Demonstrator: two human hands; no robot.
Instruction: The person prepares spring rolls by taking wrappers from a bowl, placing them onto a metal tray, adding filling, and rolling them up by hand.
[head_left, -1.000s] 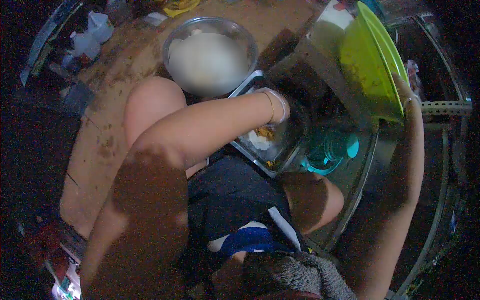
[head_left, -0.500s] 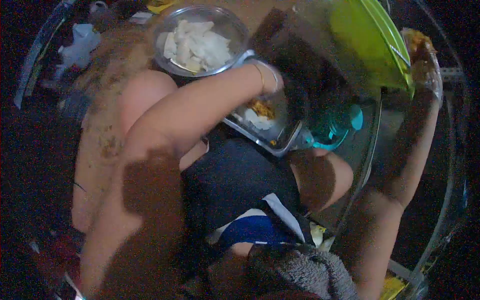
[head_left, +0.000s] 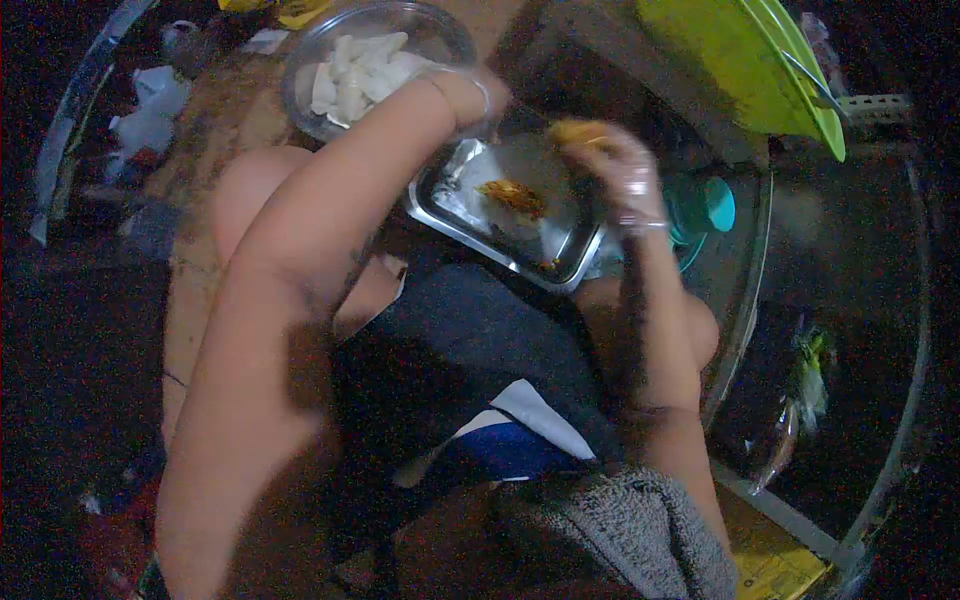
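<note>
My left hand [head_left: 475,98], blurred and apparently in a clear glove, is over the right edge of the metal bowl [head_left: 300,85] of white pieces [head_left: 365,75]; its fingers are not readable. In a clear plastic glove, my right hand [head_left: 622,178] grips an orange-brown clump of food [head_left: 582,135] above the right side of the metal tray [head_left: 488,257]. More orange-brown food [head_left: 512,198] lies in the tray, with something whitish beside it.
A large lime-green basin [head_left: 740,75] stands tilted at the upper right, with a thin handle over its rim. Behind my right wrist is a teal container [head_left: 715,205]. Plastic items [head_left: 155,105] lie at the upper left, and a yellow bag [head_left: 775,560] at the lower right.
My right hand has come from beside the green basin, leftward and down to the tray, holding the orange-brown food. My left hand has moved from over the tray up toward the bowl.
</note>
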